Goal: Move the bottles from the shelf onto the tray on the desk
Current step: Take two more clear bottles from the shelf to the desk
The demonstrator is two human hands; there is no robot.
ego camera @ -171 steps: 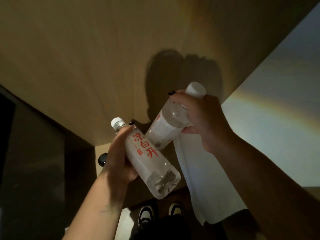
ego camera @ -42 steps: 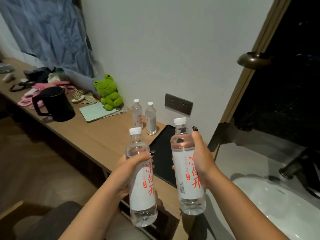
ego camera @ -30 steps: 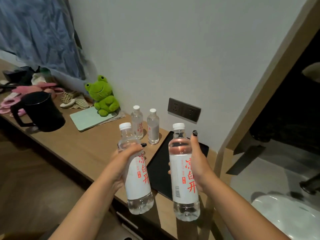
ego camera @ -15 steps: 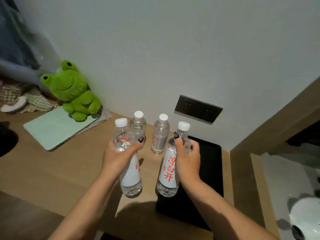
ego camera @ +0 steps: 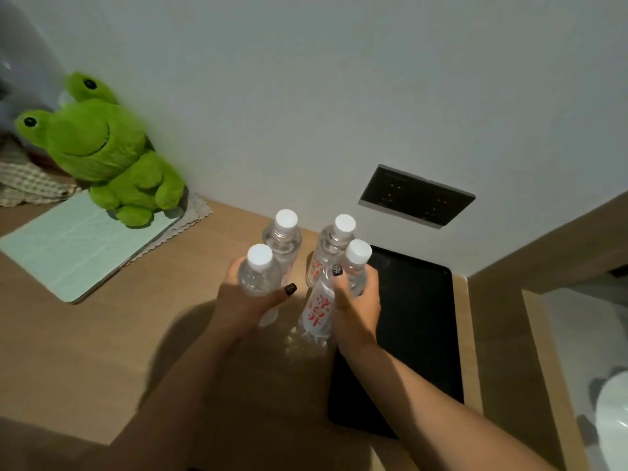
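1. The left hand (ego camera: 244, 300) is wrapped around the upper body of a clear water bottle with a white cap, the left held bottle (ego camera: 260, 278), thumb across the front with its dark nail showing.
2. The right hand (ego camera: 356, 300) grips a second one, the right held bottle (ego camera: 319, 311), just below its white cap, index finger laid up along the neck; red characters run down its white label.
3. Both held bottles stand roughly upright over the wooden desk (ego camera: 102, 334), near its back edge. The right one's base is at the left edge of the black tray (ego camera: 418, 334); I cannot tell whether either base actually touches the surface.
4. Two smaller bottles stand just behind them, close to the wall: the back left bottle (ego camera: 283, 239) and the back right bottle (ego camera: 331, 246). Both sit on the bare desk, left of the tray.
5. The tray lies flat by the desk's right end, its far edge near the wall.
6. A dark socket plate (ego camera: 416, 195) is set in the wall above the tray.
7. Toward the back left of the desk a green frog plush (ego camera: 102, 151) sits on the far corner of a pale green pad (ego camera: 68, 246), with a scalloped cloth (ego camera: 190, 212) beneath.
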